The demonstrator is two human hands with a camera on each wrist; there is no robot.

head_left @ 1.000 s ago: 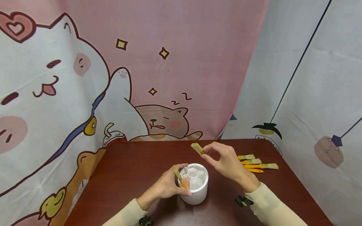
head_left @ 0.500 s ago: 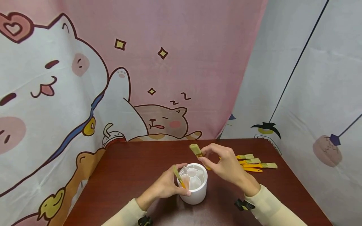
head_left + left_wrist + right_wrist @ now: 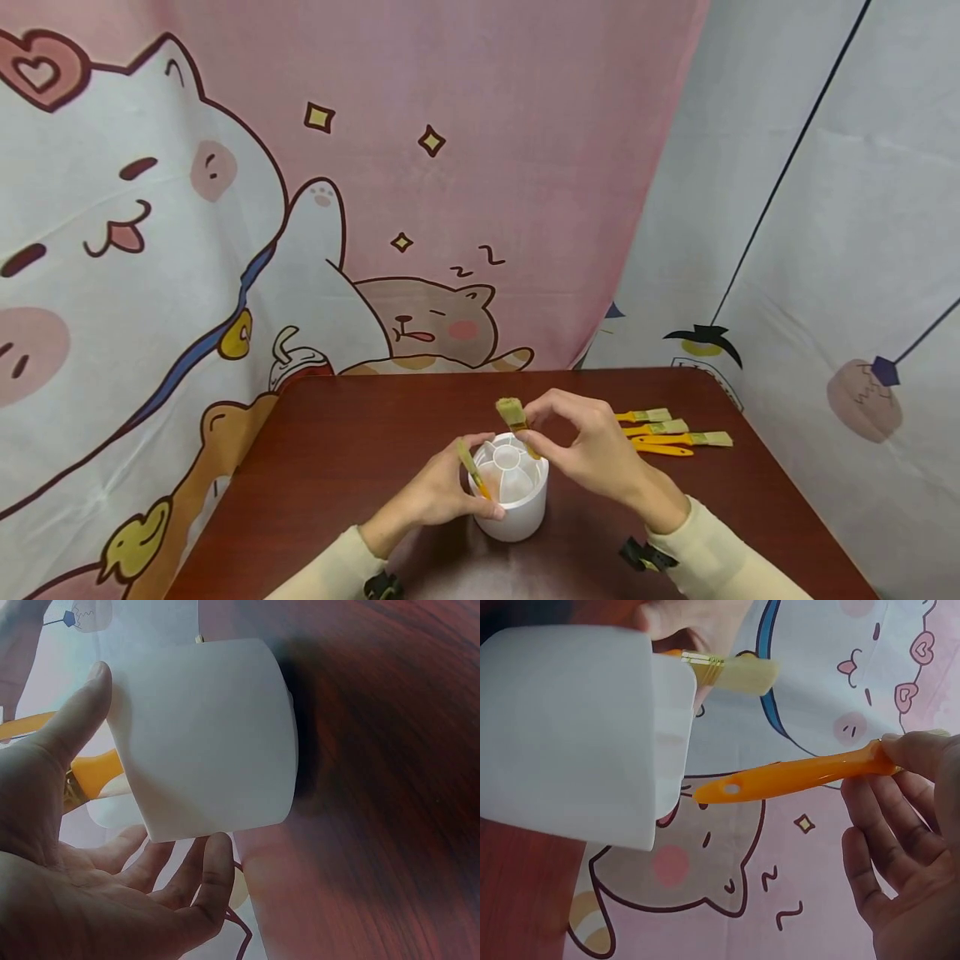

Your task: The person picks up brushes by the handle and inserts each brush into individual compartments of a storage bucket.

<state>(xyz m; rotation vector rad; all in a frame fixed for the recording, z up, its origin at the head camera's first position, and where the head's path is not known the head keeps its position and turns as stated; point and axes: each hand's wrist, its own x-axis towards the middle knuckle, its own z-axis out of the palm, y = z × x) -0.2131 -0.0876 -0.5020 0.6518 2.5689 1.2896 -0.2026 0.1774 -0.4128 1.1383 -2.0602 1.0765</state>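
A white round divided holder (image 3: 522, 518) stands upright on the table. My left hand (image 3: 441, 490) grips it, thumb at the near side and fingers round the far left side. One paintbrush (image 3: 466, 457) stands in a compartment beside that hand, bristles up, leaning left. My right hand (image 3: 588, 442) pinches another orange-handled paintbrush (image 3: 512, 412) near its bristle end, bristles up, above the holder's right rim. In the right wrist view, the handle (image 3: 802, 777) of this brush points to the holder's opening, its tip close to the dividers and apart from them.
Several orange-handled paintbrushes (image 3: 678, 439) lie in a group on the right of the dark red-brown table (image 3: 337, 450). A cartoon-printed cloth (image 3: 540, 208) hangs behind the table and along its sides.
My right hand has moved left and down, bringing its paintbrush over the holder's rim and turning it more upright. My left hand keeps its grip on the holder.
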